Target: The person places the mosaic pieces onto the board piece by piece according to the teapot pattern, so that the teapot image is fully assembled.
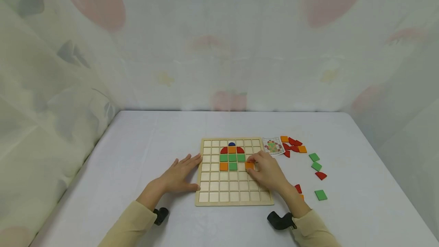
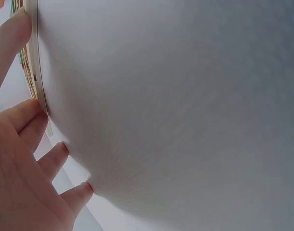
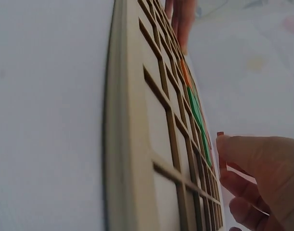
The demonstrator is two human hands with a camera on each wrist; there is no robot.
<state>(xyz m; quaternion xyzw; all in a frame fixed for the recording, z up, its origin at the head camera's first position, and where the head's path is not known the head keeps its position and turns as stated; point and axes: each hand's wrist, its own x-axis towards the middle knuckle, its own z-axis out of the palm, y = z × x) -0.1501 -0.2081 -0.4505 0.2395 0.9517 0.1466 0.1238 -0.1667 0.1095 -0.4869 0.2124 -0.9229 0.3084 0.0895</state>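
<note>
A wooden grid board [image 1: 214, 197] lies on the white table, with square compartments. In its upper middle sit a blue half-round tile [image 1: 231, 144], red quarter-round tiles [image 1: 224, 150], an orange tile [image 1: 232, 149], a row of green tiles [image 1: 232, 157], then an orange tile and a green one below. My right hand [image 1: 266, 171] pinches an orange square tile [image 1: 249, 166] over the right part of the board; in the right wrist view the tile [image 3: 221, 154] stands on edge between thumb and fingers. My left hand [image 1: 178, 175] rests spread at the board's left edge, thumb and fingertips touching it.
A printed pattern card [image 1: 273, 146] lies at the board's upper right corner. Beyond it are loose red and orange tiles [image 1: 294, 148]. Green tiles [image 1: 321, 195] and a red one [image 1: 321, 175] lie farther right. More tiles [image 1: 298, 188] are partly behind the right forearm.
</note>
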